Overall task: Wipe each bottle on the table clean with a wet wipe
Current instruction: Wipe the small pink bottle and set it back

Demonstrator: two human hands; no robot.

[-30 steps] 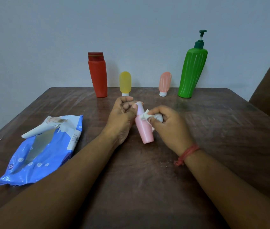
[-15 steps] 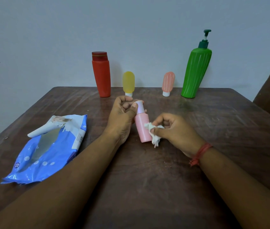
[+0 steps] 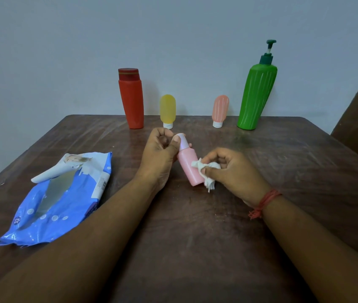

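On the desk (image 3: 195, 248): pink spray bottle (image 3: 188, 164), tilted.
Left hand (image 3: 159, 154): grip pinches its cap.
Right hand (image 3: 231, 171): grip pinches crumpled wet wipe (image 3: 206, 171) against bottle's lower side.

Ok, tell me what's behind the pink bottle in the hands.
Behind the pink bottle, at the table's far edge, stand a yellow tube and a peach tube. The fingers behind its cap are mostly hidden.

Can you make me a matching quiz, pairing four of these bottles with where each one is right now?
Things:
1. red bottle
2. green pump bottle
3. pink bottle
4. yellow tube

Places:
A. far right of the back row
B. held in the left hand
C. far left of the back row
D. just right of the red bottle

Pairs: 1-C, 2-A, 3-B, 4-D
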